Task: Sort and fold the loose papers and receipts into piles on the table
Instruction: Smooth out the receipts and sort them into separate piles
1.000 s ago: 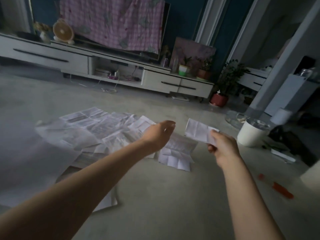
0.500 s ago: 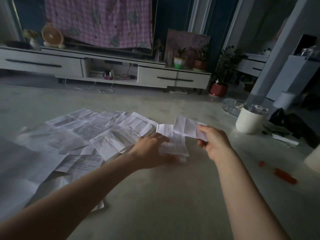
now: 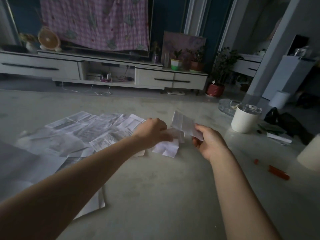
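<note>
- Lower frame: we are reaching both bare forearms out over a pale surface, with a loose sheet lying under our left arm at lower left.
- Centre: our left hand is pressing down, fingers curled, on a small creased receipt; whether it is pinching the receipt or only pinning it, we cannot tell.
- Right of centre: our right hand is closing thumb and fingers on the lower corner of a folded slip, lifting it clear of the surface.
- Handling, as we judge it: these papers are looking thin, light and limp, already creased, likely to flutter or tear; we are favouring an edge or corner pinch, flattening along existing folds.
- Centre left: the unsorted spread of papers is fanning out, overlapping, beside the left hand.
- Right: an orange pen and a white container are sitting well apart from the papers.
- Upper frame: a low white cabinet is running beneath a pink checked cloth.
</note>
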A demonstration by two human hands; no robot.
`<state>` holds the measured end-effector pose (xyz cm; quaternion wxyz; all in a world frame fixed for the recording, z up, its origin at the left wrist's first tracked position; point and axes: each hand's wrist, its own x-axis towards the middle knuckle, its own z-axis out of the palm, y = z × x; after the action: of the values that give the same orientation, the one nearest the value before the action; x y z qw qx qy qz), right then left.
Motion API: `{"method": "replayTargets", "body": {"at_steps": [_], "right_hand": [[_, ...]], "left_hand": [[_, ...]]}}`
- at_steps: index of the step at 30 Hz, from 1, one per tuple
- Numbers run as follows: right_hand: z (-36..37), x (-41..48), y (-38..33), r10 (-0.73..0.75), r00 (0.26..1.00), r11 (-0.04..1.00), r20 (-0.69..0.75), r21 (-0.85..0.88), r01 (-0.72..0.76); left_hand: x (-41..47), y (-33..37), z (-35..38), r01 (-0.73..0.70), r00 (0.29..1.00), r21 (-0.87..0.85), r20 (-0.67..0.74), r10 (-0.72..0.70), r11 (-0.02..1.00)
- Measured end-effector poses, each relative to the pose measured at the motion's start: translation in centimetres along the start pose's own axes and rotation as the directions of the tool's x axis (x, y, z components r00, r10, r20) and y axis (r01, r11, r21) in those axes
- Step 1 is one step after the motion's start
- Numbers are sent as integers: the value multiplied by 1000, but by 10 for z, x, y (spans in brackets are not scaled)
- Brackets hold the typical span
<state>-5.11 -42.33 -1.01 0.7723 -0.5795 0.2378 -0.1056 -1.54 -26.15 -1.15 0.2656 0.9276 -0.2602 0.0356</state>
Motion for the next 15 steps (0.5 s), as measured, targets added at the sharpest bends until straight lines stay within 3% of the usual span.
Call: {"method": "replayTargets", "body": {"at_steps": [2,7,11,13,15], "right_hand": [[-3,-2,-1,-1,1000,1000,10,5,1],[-11,-3,-3,6,999,1000,31,28,-7],[-9,-10,-3,-20,996,997,85,69,14],[-3,-10,9,-68,991,997,117,-24,72],[1,-7,29,-159,981,926,114,-326,188]], "left_hand": [[2,-2,-4,20,999,-106,43,-15,994],[4,3,-14,41,994,-147,103,-26,988],[3,6,-9,40,982,-67,186,-27,997],[-4,-3,9,47,981,-10,189,-44,999],[-13,-14,28,1,992,43,126,-7,999]]}}
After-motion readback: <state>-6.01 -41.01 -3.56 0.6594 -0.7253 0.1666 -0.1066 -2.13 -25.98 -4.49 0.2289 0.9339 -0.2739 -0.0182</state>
